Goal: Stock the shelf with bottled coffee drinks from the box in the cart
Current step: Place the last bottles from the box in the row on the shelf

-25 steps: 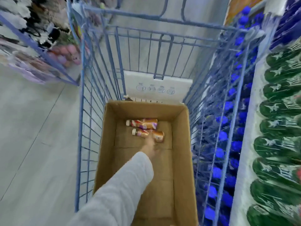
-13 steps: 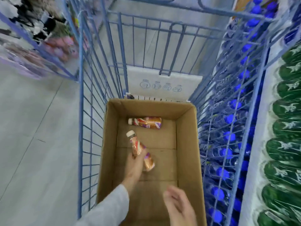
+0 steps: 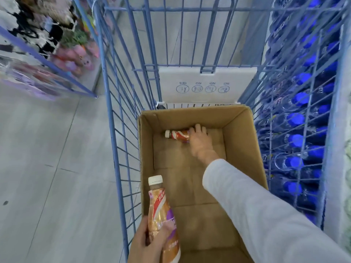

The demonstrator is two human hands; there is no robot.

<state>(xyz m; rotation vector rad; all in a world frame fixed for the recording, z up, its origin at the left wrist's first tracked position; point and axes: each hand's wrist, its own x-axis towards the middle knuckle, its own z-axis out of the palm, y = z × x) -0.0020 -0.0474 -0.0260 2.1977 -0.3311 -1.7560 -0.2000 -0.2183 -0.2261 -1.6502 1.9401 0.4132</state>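
Fingers (image 3: pixel 199 130) of the right hand (image 3: pixel 200 143) are being laid over the base end of the last coffee bottle (image 3: pixel 177 135) in the cardboard box (image 3: pixel 241 141), at the centre of the frame; they are curled onto it, but whether the grip is already being closed cannot be told, since the underside of the hand is hidden. That bottle is lying on its side against the far wall of the box, white cap pointing toward the left of the frame. A second coffee bottle (image 3: pixel 161 211) is being held upright at the lower centre of the frame by the left hand (image 3: pixel 146 243), whose fingers are wrapped firmly around its lower half, cap uppermost. No other bottles are being shown on the bare box floor. The box is sitting inside the blue wire cart (image 3: pixel 114 130), with its right wall close against the cart's mesh.

The step in hand is judged to be the emptying of the box: the final bottle is being collected while one is already being carried. The next move is judged to call for a full closing of the right fingers around the lying bottle, a lift clear of the tall box wall and cart rim, and a turn toward the shelf. Rows of blue-capped bottles (image 3: pixel 296 118) are being seen through the mesh at the right of the frame; the slot meant for the coffee drinks is not in view.
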